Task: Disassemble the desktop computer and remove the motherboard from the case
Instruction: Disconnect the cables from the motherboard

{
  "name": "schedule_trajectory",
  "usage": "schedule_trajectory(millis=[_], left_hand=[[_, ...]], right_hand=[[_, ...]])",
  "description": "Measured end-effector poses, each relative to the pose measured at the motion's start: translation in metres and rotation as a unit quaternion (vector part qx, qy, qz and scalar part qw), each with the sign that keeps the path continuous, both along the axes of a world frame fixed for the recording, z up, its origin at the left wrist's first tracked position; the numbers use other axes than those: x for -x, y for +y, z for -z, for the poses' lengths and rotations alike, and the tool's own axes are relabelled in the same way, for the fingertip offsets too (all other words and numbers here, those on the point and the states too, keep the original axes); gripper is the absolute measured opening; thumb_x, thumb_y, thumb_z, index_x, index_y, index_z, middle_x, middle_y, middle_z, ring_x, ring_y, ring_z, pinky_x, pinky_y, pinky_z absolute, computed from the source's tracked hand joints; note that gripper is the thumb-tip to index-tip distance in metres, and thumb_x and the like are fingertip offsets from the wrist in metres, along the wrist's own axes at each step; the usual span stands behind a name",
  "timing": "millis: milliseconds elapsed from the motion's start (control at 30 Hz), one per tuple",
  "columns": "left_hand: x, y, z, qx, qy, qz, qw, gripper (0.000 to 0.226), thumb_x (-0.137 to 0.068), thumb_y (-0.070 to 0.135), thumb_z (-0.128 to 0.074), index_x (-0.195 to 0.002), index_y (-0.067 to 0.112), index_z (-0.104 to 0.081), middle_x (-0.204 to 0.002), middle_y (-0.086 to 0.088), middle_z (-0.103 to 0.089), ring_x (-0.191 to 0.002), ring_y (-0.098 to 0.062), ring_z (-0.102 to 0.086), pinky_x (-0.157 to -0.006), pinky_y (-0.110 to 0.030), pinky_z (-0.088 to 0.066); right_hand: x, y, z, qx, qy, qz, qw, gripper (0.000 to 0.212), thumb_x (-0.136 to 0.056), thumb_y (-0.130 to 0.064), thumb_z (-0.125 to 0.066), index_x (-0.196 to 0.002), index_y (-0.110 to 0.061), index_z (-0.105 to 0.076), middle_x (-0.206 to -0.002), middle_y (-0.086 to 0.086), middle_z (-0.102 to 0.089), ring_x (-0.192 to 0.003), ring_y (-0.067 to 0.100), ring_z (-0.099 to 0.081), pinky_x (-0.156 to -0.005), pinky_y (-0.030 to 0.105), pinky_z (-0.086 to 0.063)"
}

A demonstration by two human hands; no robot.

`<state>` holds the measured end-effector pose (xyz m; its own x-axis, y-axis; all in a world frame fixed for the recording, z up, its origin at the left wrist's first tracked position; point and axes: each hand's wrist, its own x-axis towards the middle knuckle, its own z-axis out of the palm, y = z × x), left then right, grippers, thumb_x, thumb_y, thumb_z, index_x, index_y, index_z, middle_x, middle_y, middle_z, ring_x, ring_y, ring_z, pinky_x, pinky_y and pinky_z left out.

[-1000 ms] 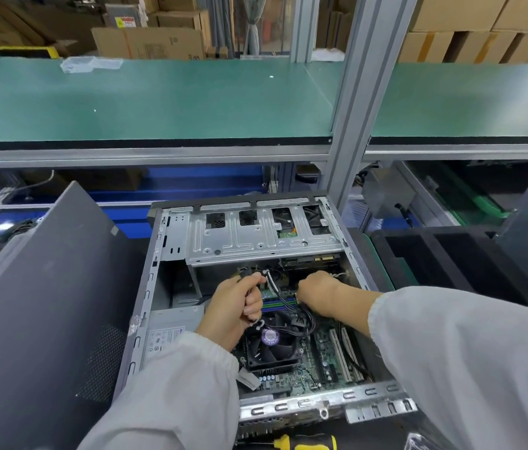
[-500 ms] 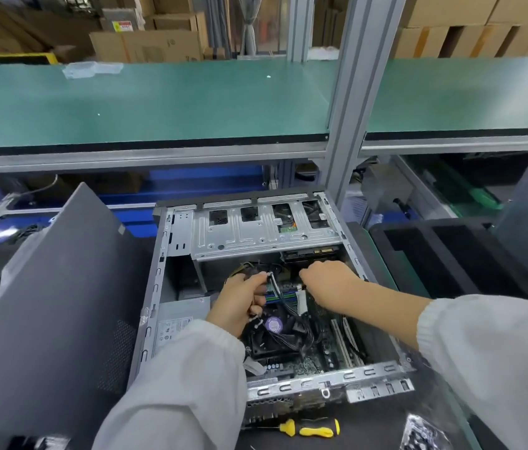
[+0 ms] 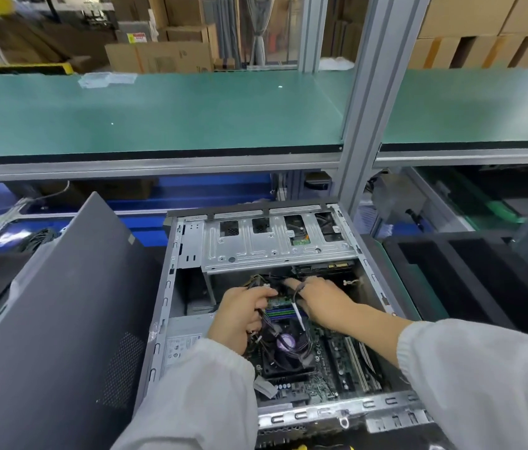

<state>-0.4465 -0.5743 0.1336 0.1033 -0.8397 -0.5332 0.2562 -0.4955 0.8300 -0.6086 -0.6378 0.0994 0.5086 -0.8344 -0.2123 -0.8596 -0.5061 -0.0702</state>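
Reached farther under the drive cage since before: right hand (image 3: 319, 298) fingers extended, left hand (image 3: 240, 315) gripping cables (image 3: 264, 321) above motherboard (image 3: 327, 368).

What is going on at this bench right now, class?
A person in white sleeves is working inside an open desktop computer case lying on its side. The left hand grips a bundle of cables near the drive cage, while the right hand reaches in beside it with fingers extended. The motherboard and its cooler fan still sit in the case.
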Motion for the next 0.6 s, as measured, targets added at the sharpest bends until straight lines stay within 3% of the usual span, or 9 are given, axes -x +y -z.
schedule_trajectory(millis=[67,267,467,600], left_hand=[[0.002,-0.001,-0.001,0.012,-0.012,-0.013,1.0,0.026,-0.09,0.004,-0.058,-0.109,-0.014,-0.061,-0.041,0.007,-0.035,-0.027,-0.004,-0.021,-0.028,-0.015,-0.016],[0.003,0.0,-0.004,0.011,-0.034,-0.015,0.999,0.016,-0.09,0.004,-0.057,-0.102,-0.006,-0.062,-0.047,0.003,-0.03,-0.028,-0.004,-0.02,-0.029,-0.016,-0.016],[0.004,0.001,-0.002,0.03,-0.06,0.012,0.998,0.009,-0.092,0.007,-0.056,-0.096,0.001,-0.06,-0.041,0.008,-0.034,-0.028,-0.004,-0.025,-0.031,-0.015,-0.02],[0.003,0.001,0.0,0.033,-0.076,0.024,0.996,0.019,-0.094,0.011,-0.054,-0.101,-0.005,-0.063,-0.047,0.006,-0.038,-0.029,-0.003,-0.027,-0.032,-0.014,-0.02]], right_hand=[[-0.01,-0.007,0.006,0.009,0.013,0.016,1.0,0.063,-0.09,-0.002,-0.041,-0.146,-0.027,-0.027,-0.097,0.011,-0.058,-0.084,0.03,-0.057,-0.064,0.032,-0.037],[-0.015,-0.017,0.031,0.034,-0.004,0.047,0.998,0.043,-0.095,-0.012,-0.047,-0.136,-0.024,-0.038,-0.104,0.013,-0.064,-0.088,0.031,-0.063,-0.065,0.032,-0.046],[-0.016,-0.024,0.037,0.044,-0.011,0.032,0.998,0.02,-0.096,-0.028,-0.048,-0.114,-0.023,-0.055,-0.105,0.002,-0.068,-0.095,0.023,-0.065,-0.057,0.025,-0.035],[-0.024,-0.029,0.04,0.03,-0.012,0.07,0.997,0.029,-0.097,-0.036,-0.044,-0.117,-0.019,-0.055,-0.104,0.01,-0.067,-0.094,0.029,-0.064,-0.061,0.027,-0.038]])
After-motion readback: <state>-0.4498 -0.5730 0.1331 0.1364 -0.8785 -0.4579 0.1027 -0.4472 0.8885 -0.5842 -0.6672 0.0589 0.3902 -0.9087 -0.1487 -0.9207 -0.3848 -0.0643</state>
